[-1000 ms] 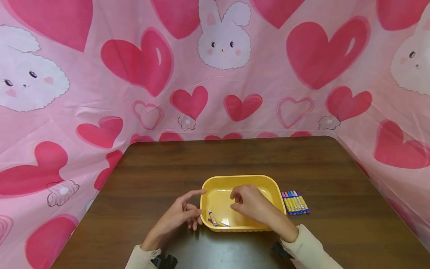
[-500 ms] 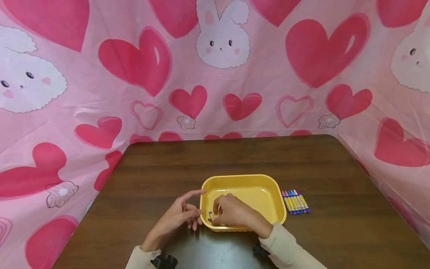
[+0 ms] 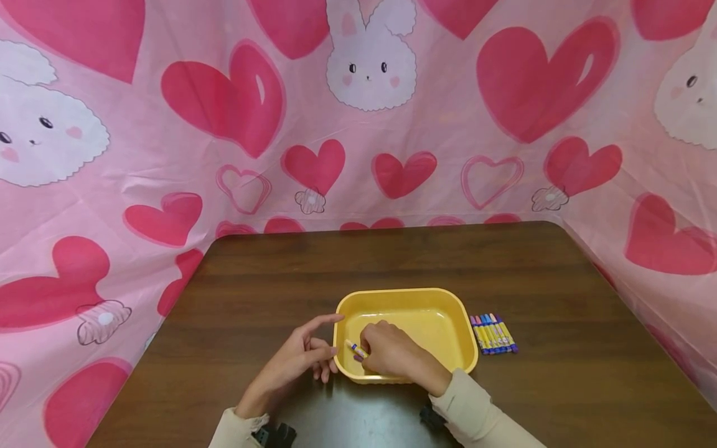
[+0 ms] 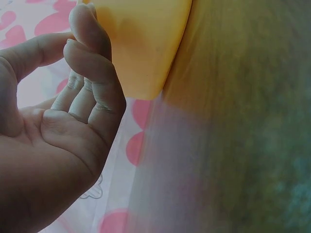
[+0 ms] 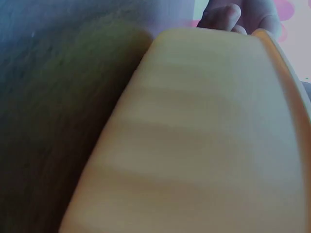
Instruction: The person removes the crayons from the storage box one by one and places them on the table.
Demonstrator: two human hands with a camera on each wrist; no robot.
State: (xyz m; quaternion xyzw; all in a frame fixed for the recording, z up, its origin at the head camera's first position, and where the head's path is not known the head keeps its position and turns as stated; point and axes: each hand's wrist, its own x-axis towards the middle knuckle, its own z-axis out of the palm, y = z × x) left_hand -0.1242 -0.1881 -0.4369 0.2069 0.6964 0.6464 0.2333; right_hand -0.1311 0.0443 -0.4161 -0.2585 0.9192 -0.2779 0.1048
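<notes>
Right hand (image 3: pixel 392 358) is lifting a marker (image 3: pixel 355 349) out of the yellow tray (image 3: pixel 448 305).
Its grip is closing on the marker, fingers curled round the barrel, near the tray's front-left corner just above the floor. Left hand (image 3: pixel 302 361) is holding nothing: fingers loosely curled, index stretched out touching the tray's left rim, steadying it on the tabletop (image 3: pixel 280 274). The marker is looking short and slim, white barrel with a purple band and a yellow part; the rest is hidden under the hand. More markers (image 3: pixel 493 336) are lying in a neat row just right of the tray. My read: pickup step underway; next move needs a clean lift over the rim without dragging the tray.
</notes>
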